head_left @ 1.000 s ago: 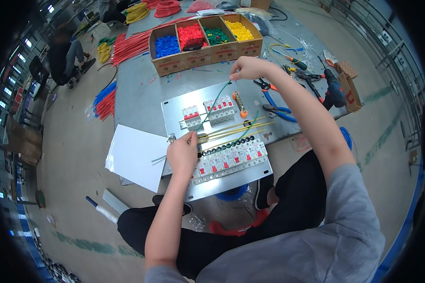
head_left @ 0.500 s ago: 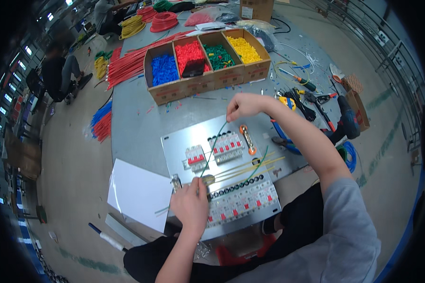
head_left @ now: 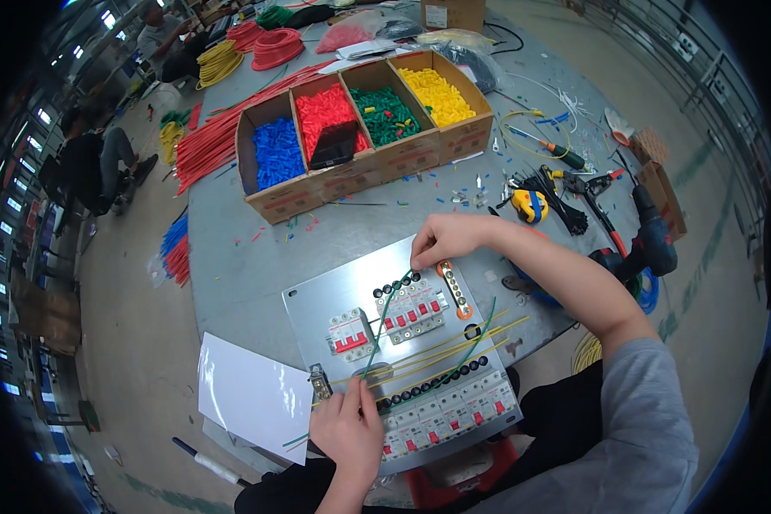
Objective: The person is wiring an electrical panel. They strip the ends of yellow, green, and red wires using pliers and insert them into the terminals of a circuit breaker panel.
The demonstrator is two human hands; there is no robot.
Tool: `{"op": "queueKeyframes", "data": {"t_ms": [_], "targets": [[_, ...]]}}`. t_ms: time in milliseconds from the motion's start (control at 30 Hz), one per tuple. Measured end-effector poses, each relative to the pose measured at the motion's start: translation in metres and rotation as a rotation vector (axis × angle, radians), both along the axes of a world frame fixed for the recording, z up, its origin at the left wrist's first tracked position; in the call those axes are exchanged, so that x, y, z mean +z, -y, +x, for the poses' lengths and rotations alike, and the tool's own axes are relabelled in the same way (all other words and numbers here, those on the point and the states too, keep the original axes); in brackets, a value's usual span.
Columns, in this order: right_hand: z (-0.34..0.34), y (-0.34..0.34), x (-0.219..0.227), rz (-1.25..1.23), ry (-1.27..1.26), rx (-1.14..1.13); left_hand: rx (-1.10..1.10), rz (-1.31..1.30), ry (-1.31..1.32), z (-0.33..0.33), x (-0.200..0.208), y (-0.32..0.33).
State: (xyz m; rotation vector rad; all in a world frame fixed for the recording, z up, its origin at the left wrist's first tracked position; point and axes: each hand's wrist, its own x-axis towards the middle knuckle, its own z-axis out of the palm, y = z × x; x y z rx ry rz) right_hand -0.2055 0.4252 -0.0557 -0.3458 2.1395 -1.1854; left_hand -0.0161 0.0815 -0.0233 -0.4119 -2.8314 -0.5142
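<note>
A thin green wire (head_left: 380,330) runs up across a silver metal plate (head_left: 310,294), between a small breaker (head_left: 348,335) and a middle group of breakers (head_left: 412,315). My left hand (head_left: 347,431) pinches its lower part near the plate's left side. Its upper end is in the pinched fingers of my right hand (head_left: 445,241), by the black holes at the far edge. A brass terminal bar (head_left: 455,291) with orange ends sits just right of those fingers. Yellow wires (head_left: 424,358) and another green wire (head_left: 480,337) lie above the near breaker row (head_left: 450,417).
Beyond the plate stands a divided cardboard box (head_left: 351,182) of blue, red, green and yellow sleeves. To the right lie a tape measure (head_left: 530,206), black cable ties (head_left: 561,201) and a power drill (head_left: 651,231). A white sheet (head_left: 253,392) is at the left. Another person (head_left: 103,163) sits far left.
The view has shifted, so the plate and box appear lower. My right hand has come closer to the black holes with the wire's upper end; my left hand keeps its place over the plate.
</note>
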Motion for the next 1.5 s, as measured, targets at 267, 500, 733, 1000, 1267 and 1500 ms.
{"op": "queueKeyframes", "data": {"t_ms": [267,500,733,1000,1267,1500], "targets": [[0.006,0.006,0.011,0.029,-0.095,0.001,-0.001,0.042,0.007,0.003,0.001,0.005],[0.035,0.007,0.059,0.175,-0.348,-0.054,0.012,0.137,-0.032,0.006,-0.006,0.01],[0.116,0.032,0.161,0.29,-0.678,-0.142,-0.023,0.296,-0.188,0.017,0.001,0.017],[0.269,0.124,0.164,0.146,-0.797,-0.283,-0.338,0.248,-0.445,0.063,0.056,0.005],[0.334,0.135,0.135,-0.011,-0.481,-0.33,-0.589,0.278,-0.505,0.105,0.056,0.017],[0.265,-0.023,0.098,0.543,-0.377,-0.363,-0.526,0.373,-0.448,0.107,0.048,0.013]]}}
